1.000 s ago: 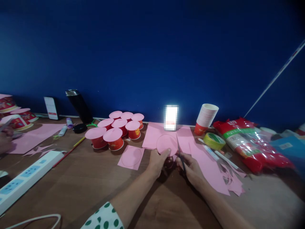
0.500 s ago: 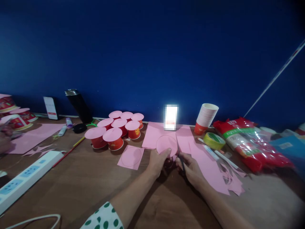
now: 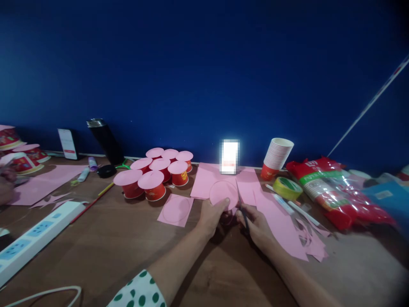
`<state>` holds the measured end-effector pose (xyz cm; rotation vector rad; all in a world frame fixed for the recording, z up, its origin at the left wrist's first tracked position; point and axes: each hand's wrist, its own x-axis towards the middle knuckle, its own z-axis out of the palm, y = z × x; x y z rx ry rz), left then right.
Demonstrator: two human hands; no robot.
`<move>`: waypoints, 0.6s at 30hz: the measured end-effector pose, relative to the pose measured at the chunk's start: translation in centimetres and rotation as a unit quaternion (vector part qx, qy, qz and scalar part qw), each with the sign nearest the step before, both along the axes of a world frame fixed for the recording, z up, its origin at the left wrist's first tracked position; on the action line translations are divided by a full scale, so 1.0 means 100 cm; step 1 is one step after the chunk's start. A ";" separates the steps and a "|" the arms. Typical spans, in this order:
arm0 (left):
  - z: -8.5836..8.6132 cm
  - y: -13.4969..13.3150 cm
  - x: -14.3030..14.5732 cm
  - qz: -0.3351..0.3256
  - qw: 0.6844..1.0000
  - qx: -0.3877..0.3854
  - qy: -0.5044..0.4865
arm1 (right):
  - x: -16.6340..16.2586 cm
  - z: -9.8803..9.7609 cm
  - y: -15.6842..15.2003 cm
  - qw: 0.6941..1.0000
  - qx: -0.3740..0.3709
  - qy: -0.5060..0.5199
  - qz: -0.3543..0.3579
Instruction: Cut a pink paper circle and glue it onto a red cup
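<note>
Pinched in my left hand (image 3: pixel 213 215) is a round pink paper disc (image 3: pixel 223 194), its thumb lying on top near the lower edge. My right hand (image 3: pixel 251 224) is closed round a pair of scissors (image 3: pixel 243 213); the blades point up and away along the disc's right edge. Part of the scissor handles is hidden by the fingers. On the table to the left lies a pink paper square (image 3: pixel 175 209) with a circle drawn on it. Behind it stand several red paper cups (image 3: pixel 155 194) topped with pink discs. Pink sheets (image 3: pixel 201 181) lie beyond my hands.
At the back are a lit phone (image 3: pixel 229 157), a stack of paper cups (image 3: pixel 277 155) and a black bottle (image 3: pixel 105 143). Yellow tape (image 3: pixel 287 188), paper scraps (image 3: pixel 311 243) and a red plastic bag (image 3: pixel 335 187) lie right; a power strip (image 3: pixel 40 234) and another person's hand (image 3: pixel 6 183) are left.
Almost nothing differs. Both hands keep their places at the disc, and the scissors stay at its right edge; the view has shifted very slightly.
</note>
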<state>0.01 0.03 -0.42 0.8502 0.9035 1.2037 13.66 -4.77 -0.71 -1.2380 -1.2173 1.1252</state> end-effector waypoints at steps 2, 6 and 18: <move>0.001 0.000 0.000 0.004 1.000 0.001 -0.002 | 0.000 0.000 0.000 1.000 -0.001 0.002 0.002; 0.003 0.000 0.000 0.012 1.000 -0.002 0.001 | 0.001 -0.001 0.000 1.000 -0.002 0.005 0.007; 0.004 -0.001 0.000 0.012 1.000 0.002 0.007 | -0.001 0.002 -0.001 1.000 -0.010 0.006 -0.004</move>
